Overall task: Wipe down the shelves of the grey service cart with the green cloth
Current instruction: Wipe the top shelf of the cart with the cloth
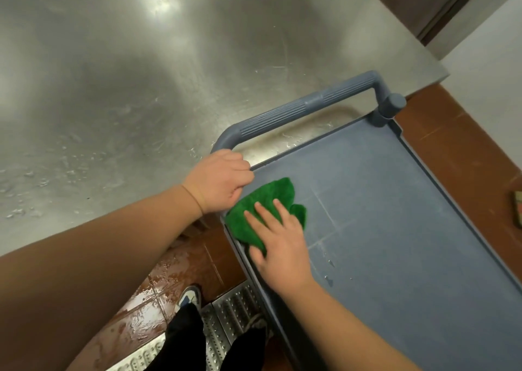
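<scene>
The grey service cart's top shelf (395, 215) fills the lower right, with pale streaks and a few water drops on it. A crumpled green cloth (262, 201) lies in the shelf's near left corner. My right hand (282, 243) presses flat on the cloth with straight, spread fingers. My left hand (220, 181) grips the corner post of the cart at the base of its ribbed handle (305, 108), fingers curled round it. The lower shelves are hidden under the top one.
A scratched steel worktop (141, 74) stretches across the left and back, touching the cart's handle end. Wet brown floor tiles (141, 308) and a perforated metal grate (226, 320) lie below, by my feet. A small object (517, 209) lies on the floor at far right.
</scene>
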A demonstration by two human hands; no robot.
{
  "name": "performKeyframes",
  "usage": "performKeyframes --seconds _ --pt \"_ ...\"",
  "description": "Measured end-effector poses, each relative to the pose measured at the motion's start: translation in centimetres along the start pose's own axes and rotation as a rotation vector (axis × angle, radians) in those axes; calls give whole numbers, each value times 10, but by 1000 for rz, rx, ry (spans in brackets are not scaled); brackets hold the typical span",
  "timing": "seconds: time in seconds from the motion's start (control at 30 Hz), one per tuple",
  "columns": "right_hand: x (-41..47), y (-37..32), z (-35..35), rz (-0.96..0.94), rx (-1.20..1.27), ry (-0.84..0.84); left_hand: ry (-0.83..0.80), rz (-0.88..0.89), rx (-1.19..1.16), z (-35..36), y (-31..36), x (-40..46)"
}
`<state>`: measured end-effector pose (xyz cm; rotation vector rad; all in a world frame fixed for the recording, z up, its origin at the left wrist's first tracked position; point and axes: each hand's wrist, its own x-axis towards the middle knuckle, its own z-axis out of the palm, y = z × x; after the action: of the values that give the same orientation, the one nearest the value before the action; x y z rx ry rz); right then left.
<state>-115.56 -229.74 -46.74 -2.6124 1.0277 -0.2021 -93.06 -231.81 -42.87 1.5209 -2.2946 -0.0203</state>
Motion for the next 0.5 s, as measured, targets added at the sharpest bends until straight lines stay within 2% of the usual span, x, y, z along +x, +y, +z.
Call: performKeyframes --seconds 0.1,0.2,0.3,0.4,0.5 --pt "-1 -5 3 -31 -29 21 8 -29 18 0 1 -1" --pt "7 21 -4 -65 -103 -26 19 -40 24 4 2 0" --pt "17 61 -17 146 -83 47 31 -54 14 3 3 4" --pt "22 68 -24 319 -7 119 35 -57 25 5 4 5" --pt "2 36 -15 186 21 76 38 -42 32 5 5 5"
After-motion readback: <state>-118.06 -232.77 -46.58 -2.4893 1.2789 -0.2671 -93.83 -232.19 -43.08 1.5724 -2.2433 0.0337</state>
